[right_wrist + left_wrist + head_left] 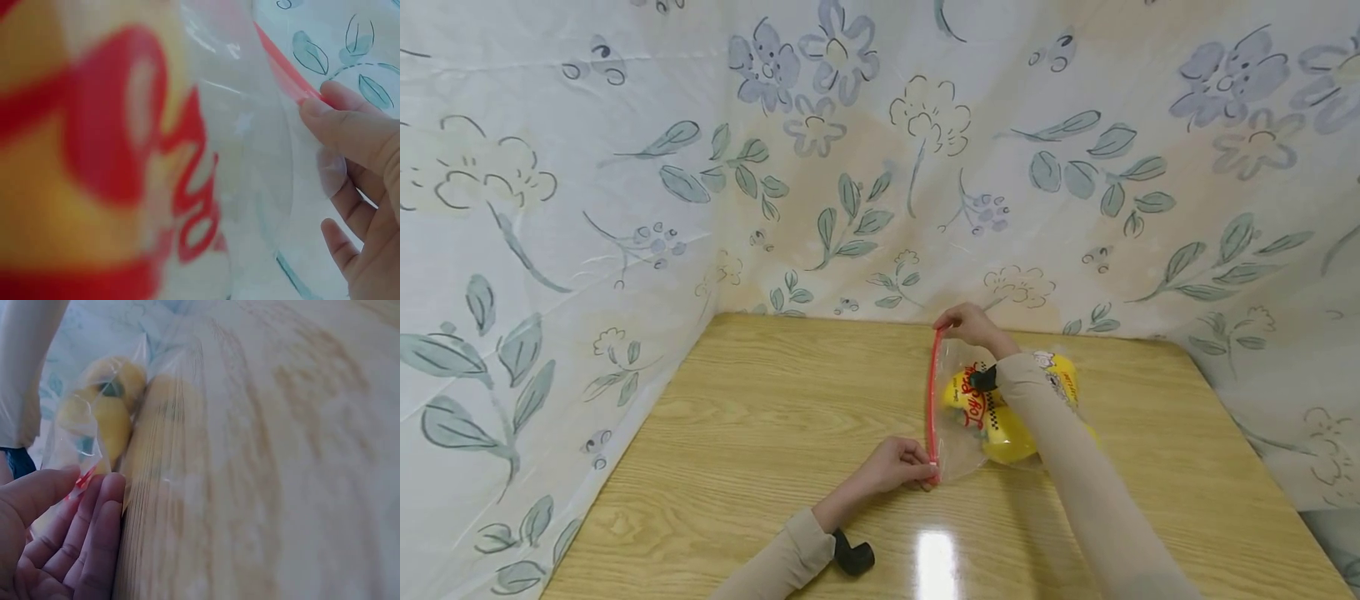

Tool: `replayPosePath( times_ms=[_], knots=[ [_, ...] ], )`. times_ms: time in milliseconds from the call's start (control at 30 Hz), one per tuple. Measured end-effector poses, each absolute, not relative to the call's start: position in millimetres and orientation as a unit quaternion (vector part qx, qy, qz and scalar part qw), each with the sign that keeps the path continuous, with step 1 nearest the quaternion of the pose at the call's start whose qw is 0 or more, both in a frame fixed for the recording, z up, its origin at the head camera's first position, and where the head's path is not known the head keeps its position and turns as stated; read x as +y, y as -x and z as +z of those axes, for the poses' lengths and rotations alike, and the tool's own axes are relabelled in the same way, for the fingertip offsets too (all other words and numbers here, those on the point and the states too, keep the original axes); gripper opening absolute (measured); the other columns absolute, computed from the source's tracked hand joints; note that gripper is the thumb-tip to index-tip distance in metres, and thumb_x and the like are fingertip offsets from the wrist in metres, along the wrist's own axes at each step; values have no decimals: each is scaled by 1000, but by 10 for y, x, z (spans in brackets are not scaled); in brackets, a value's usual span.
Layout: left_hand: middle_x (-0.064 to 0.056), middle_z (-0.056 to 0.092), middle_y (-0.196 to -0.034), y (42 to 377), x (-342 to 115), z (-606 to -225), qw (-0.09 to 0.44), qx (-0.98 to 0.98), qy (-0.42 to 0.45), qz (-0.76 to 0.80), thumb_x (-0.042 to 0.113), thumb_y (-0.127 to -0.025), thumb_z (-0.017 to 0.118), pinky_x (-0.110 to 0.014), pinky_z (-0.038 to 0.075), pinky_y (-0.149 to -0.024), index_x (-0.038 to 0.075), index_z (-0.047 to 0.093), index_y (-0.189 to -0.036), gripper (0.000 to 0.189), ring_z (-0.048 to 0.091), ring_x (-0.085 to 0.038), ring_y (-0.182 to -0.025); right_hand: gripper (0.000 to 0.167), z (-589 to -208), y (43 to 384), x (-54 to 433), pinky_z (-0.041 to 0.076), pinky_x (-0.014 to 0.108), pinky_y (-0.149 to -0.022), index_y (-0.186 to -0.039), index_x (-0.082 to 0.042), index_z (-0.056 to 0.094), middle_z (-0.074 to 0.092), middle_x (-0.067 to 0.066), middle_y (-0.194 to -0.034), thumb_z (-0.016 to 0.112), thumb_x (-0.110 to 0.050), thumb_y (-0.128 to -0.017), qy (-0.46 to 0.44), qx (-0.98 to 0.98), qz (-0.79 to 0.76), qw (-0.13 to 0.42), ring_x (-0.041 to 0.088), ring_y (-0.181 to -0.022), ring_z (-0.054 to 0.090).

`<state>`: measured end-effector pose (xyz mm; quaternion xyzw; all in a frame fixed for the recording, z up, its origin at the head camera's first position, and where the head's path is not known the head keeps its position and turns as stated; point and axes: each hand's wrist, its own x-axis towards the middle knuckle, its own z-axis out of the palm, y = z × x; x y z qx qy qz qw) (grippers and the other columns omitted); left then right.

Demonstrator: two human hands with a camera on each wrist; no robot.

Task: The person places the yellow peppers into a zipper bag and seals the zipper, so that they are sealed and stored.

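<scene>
A clear zip bag (958,454) with a red zip strip (932,392) along its left edge lies on the wooden table. Yellow round things (1009,435) fill it, and red lettering and a checkered print show on its front. My left hand (898,465) pinches the near end of the strip between thumb and fingertips; in the left wrist view a bit of red shows at the thumb tip. At the strip's far end, my right hand (972,325) pinches the corner, its thumb and index finger on the red edge in the right wrist view. My right forearm covers part of the bag.
The wooden table (760,400) extends to both sides of the bag. A floral cloth (850,167) hangs behind it and along its sides. Black wrist devices (853,557) sit below both hands, and light glares off the tabletop near the front.
</scene>
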<state>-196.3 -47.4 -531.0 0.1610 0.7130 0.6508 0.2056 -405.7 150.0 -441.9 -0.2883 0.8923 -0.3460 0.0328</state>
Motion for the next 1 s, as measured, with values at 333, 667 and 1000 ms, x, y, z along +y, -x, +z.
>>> replayPosePath(
  times_ms=[333, 667, 1000],
  knots=[
    [-23, 69, -79, 1993, -417, -5330, 210, 727, -156, 635, 5, -84, 67, -29, 57, -58, -8, 62, -85, 15, 65, -14, -61, 18, -4435, 4031, 1474, 50, 41, -84, -104, 1, 67, 67, 16, -104, 58, 0, -88, 288, 894, -339, 57, 29, -98, 61],
    [-19, 69, -78, 2026, -439, -5315, 208, 750, -165, 606, 9, -84, 67, -31, 57, -57, -4, 66, -85, 13, 67, -21, -64, 24, -4411, 3961, 1450, 50, 39, -83, -111, 5, 63, 63, 21, -111, 58, 0, -88, 313, 879, -350, 83, 30, -98, 59],
    [-11, 69, -75, 2179, -605, -5281, 162, 792, -198, 554, 18, -84, 69, -28, 55, -55, 3, 69, -90, 17, 66, -16, -65, 34, -4413, 3948, 1431, 45, 49, -94, -120, 5, 56, 54, 27, -123, 60, -2, -87, 338, 860, -372, 88, 40, -113, 53]
  ],
)
